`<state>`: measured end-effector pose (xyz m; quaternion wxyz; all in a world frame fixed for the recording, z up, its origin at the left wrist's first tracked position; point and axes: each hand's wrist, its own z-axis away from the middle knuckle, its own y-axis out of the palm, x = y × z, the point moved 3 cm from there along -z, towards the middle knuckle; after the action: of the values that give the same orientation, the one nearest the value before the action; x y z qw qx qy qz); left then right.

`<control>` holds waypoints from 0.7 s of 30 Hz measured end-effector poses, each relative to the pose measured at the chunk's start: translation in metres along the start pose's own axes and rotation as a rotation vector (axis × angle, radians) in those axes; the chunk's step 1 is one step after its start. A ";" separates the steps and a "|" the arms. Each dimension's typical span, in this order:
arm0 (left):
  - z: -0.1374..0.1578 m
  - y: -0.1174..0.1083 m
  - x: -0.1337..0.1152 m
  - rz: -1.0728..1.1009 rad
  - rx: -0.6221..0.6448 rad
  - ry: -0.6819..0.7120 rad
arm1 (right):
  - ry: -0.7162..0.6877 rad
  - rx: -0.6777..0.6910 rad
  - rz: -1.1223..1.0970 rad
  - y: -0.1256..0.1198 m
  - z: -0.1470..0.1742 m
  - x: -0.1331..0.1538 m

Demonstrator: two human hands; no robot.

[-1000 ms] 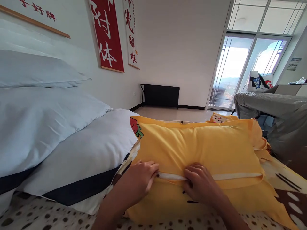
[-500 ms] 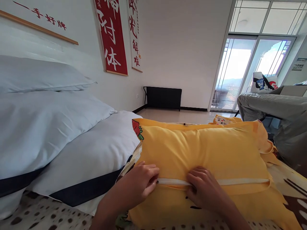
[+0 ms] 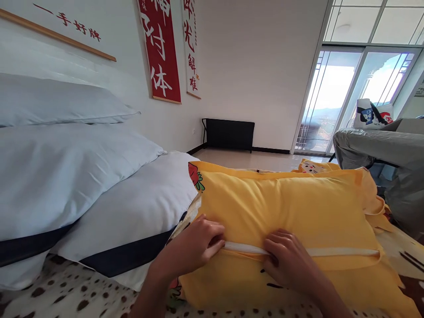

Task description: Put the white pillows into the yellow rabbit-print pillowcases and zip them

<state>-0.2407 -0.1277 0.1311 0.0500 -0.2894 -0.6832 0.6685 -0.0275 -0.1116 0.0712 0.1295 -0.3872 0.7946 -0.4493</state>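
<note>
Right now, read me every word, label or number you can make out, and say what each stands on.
"一手好牌": red, on the wide white scroll at left.
"附体": white, on the red scroll; the character above is cut off.
"光解难": red, on the narrow white scroll; its top character is cut off.
Too small or blurred to read: the tiny characters on the red and narrow scrolls, the notice at the right edge.

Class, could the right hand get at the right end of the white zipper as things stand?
Probably yes: the right hand is at the zipper on the yellow pillow, and nothing visible covers the stretch to that end.
</note>
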 end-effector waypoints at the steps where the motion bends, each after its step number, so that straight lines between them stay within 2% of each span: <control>1: 0.000 0.000 0.001 -0.013 -0.007 -0.016 | 0.004 0.008 -0.002 -0.001 0.000 0.000; 10: 0.000 0.002 0.008 -0.148 -0.112 -0.113 | 0.000 0.061 0.022 -0.002 0.000 0.000; 15: -0.001 0.000 0.005 -0.227 -0.108 -0.143 | 0.009 0.077 0.047 -0.002 0.000 0.000; 21: -0.006 0.004 0.013 -0.336 -0.123 -0.279 | 0.047 0.113 0.039 -0.005 -0.001 -0.003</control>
<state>-0.2471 -0.1169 0.1236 0.0479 -0.0789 -0.7616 0.6414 -0.0237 -0.1108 0.0751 0.1413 -0.3532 0.7780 -0.4999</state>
